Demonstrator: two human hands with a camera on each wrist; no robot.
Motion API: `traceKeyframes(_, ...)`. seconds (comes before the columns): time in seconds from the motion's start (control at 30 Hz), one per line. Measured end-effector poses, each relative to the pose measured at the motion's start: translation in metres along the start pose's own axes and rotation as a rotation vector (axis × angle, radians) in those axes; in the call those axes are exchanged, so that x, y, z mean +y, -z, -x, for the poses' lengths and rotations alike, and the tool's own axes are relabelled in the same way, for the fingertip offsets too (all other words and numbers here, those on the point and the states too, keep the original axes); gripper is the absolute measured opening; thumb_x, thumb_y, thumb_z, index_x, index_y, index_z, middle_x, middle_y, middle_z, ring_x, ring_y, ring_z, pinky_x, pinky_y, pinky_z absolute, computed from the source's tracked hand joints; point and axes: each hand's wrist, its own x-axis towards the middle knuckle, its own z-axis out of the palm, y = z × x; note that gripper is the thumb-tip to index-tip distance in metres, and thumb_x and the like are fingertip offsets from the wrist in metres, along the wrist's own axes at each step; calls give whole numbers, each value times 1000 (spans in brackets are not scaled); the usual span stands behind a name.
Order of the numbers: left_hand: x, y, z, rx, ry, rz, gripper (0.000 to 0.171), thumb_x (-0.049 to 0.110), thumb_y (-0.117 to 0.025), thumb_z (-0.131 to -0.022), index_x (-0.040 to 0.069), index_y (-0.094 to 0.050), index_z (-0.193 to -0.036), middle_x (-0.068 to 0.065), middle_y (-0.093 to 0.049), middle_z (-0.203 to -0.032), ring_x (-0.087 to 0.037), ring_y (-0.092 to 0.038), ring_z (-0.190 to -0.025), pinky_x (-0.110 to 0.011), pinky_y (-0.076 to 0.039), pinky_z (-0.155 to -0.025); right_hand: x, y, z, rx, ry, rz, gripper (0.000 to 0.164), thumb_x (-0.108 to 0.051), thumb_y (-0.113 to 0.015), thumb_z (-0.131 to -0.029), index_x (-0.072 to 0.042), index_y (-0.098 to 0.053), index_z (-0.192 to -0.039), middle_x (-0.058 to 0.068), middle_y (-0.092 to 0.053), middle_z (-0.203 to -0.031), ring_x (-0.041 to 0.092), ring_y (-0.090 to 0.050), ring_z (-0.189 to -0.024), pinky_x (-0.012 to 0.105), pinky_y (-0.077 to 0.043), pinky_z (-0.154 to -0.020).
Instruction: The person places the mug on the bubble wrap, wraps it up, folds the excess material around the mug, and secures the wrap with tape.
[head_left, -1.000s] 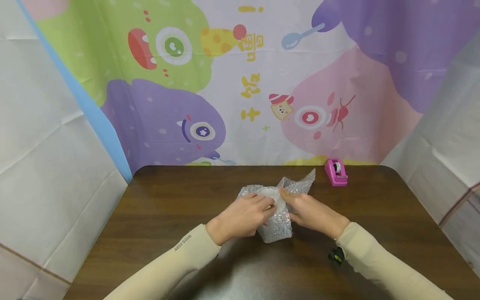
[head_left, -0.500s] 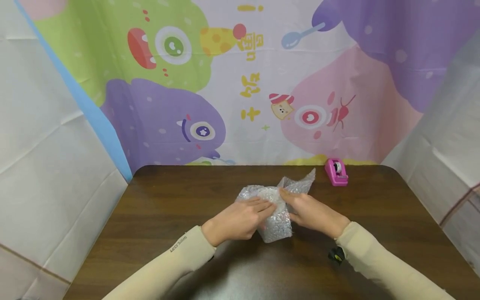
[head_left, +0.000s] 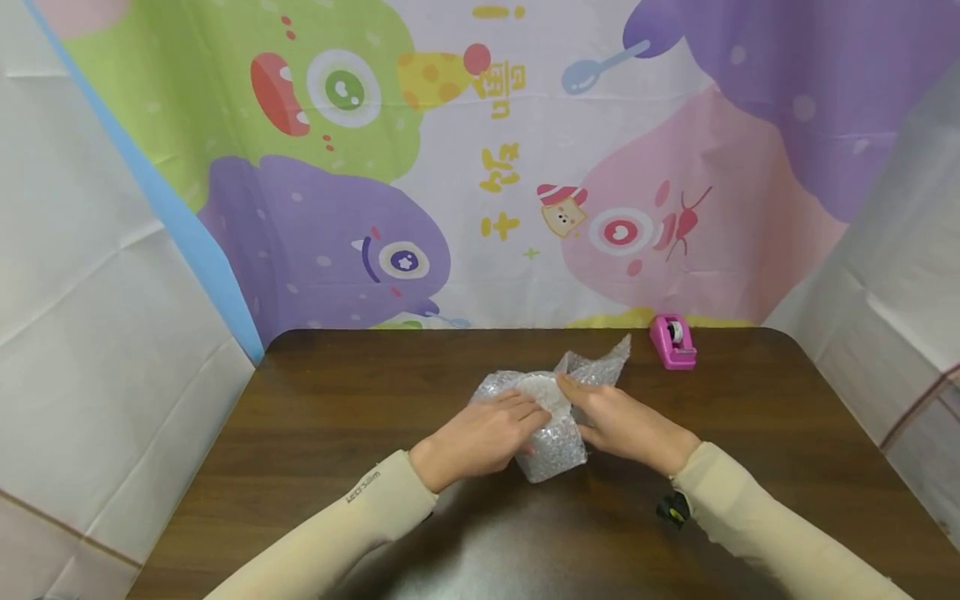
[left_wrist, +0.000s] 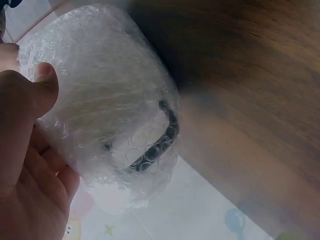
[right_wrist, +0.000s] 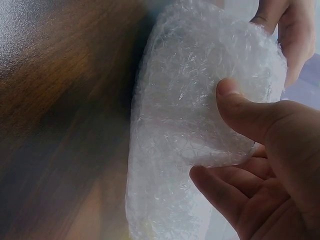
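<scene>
A bundle of bubble wrap stands on the table between my hands. A curved black strip shows through its clear layers; what kind of thing is wrapped I cannot tell. My left hand holds the bundle from the left, fingers over its upper edge and thumb on its side. From the right, my right hand grips the wrap, thumb on the near surface and fingers bent beneath. Beyond that hand a loose flap of bubble wrap sticks out toward the back right.
A pink tape dispenser with a roll of tape stands at the back right of the dark wooden table. A cartoon-printed curtain hangs behind the table edge, with pale panels on both sides.
My left fingers flattened over the top of the bundle, then bent a little again at its edge. The right hand keeps its grip in the same place. The tape dispenser stays put.
</scene>
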Motion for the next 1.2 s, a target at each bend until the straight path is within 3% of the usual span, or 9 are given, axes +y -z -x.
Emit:
traceKeyframes(0.2,0,0,-3,-6,10,-32,26,34,-72,-94,14,-63,-108,6,-71,-96,-16,-67,-99,-31,-51,-102,0,-1,0,1,-7,-8,66,-1,-75,-87,16,-46,-144,31,-62,-134,33,-73,-106,43,-61,-91)
traceKeyframes(0.5,1,1,-6,-17,20,-39,23,34,-74,-93,15,-62,-99,6,-71,-86,-18,-68,-90,-32,-53,-93,0,0,0,-9,-32,-17,66,0,-75,-88,15,-46,-145,31,-61,-136,33,-72,-108,43,-60,-92)
traceKeyframes(0.7,2,2,-8,-21,31,-31,21,32,-73,-93,15,-62,-96,7,-70,-84,-19,-68,-90,-31,-53,-93,0,-1,0,-13,-36,-13,66,-1,-76,-88,15,-46,-145,30,-61,-137,34,-72,-110,43,-60,-93)
traceKeyframes(1.07,0,-1,-7,-13,40,40,18,30,-69,-97,14,-61,-95,6,-68,-79,-18,-66,-86,-33,-53,-93,0,-1,0,-2,-23,-8,65,-1,-75,-88,15,-47,-144,29,-66,-130,24,-74,-96,40,-62,-87)
traceKeyframes(1.2,0,-2,-7,-9,39,58,18,29,-68,-98,14,-61,-94,6,-67,-77,-16,-68,-84,-33,-54,-98,0,0,0,-4,-27,-13,64,-1,-74,-89,15,-47,-145,30,-63,-134,28,-74,-101,42,-61,-90)
